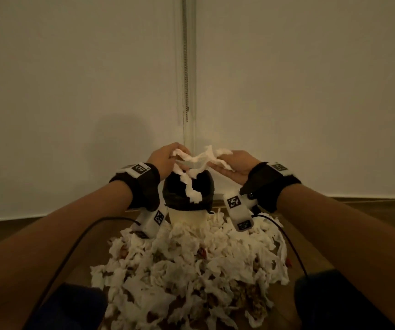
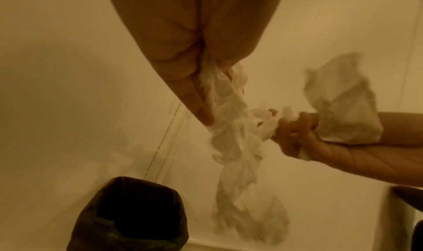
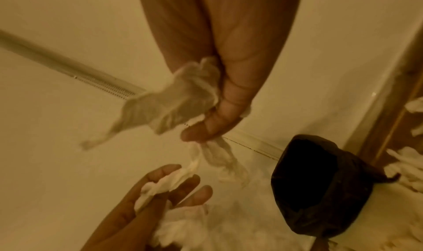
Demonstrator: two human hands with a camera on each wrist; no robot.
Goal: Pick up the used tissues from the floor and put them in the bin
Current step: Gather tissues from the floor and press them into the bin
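Note:
A small white bin with a black liner (image 1: 188, 198) stands on the floor against the wall. Above its mouth both hands hold a twisted clump of white tissue (image 1: 197, 160). My left hand (image 1: 168, 158) pinches one end of the tissue (image 2: 219, 85). My right hand (image 1: 234, 166) grips the other end (image 3: 183, 99). A long strip (image 1: 190, 186) hangs down from the clump over the bin's opening. A big pile of crumpled, stained tissues (image 1: 191, 270) covers the floor in front of the bin (image 2: 130, 217).
White walls meet in a corner behind the bin, where a bead chain (image 1: 186, 67) hangs. A dark wooden floor (image 1: 370, 222) runs along the skirting. Black cables trail from both wrist bands over the pile. My knees frame the pile at the bottom.

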